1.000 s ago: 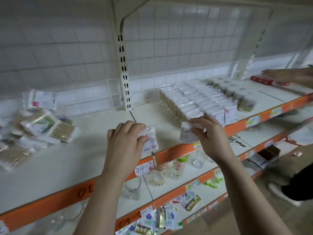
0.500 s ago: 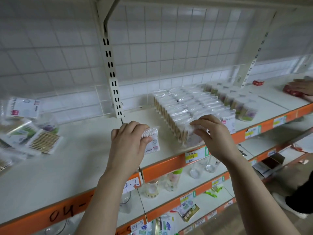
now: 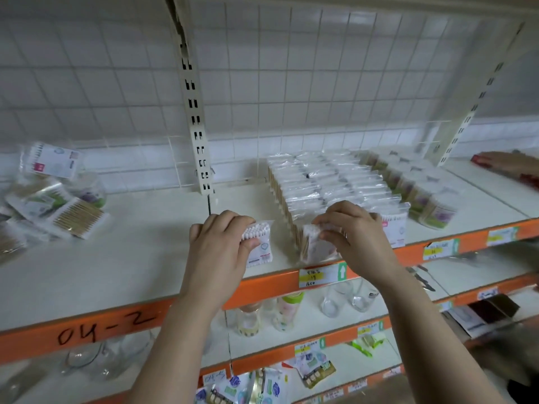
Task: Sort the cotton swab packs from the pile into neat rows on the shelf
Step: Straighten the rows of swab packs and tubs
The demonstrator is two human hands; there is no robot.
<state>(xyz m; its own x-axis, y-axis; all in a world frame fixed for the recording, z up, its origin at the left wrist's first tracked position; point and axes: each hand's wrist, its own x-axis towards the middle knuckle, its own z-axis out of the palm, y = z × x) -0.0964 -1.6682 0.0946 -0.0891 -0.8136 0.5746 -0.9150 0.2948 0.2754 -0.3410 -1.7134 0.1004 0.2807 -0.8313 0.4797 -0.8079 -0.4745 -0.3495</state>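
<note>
Left hand: your left hand (image 3: 217,249) curled round a cotton swab pack (image 3: 260,243), fingers over the white swab tips and thumb on its printed face. The pack stood upright above the front of the shelf (image 3: 122,258). Whether its lower edge touched the board could not be told.
Right hand: your right hand (image 3: 357,234) pinched a second pack (image 3: 316,247) by its top edge. You held it against the front end of the nearest row, low by the shelf's front edge.
Rows: the rows (image 3: 329,185) of upright packs ran from the back wall toward you, to the right of the slotted post (image 3: 196,118).
Pile: the pile (image 3: 55,208) of loose packs lay jumbled at the shelf's left end, well apart from both your hands.
Front strip: the orange front strip (image 3: 262,287) carried a price label (image 3: 320,276) just below the second pack.
Far right: another person's hand (image 3: 509,167) lay on the shelf, on a red item (image 3: 481,160).
Lower shelf: glasses (image 3: 345,300) stood below your right wrist.
</note>
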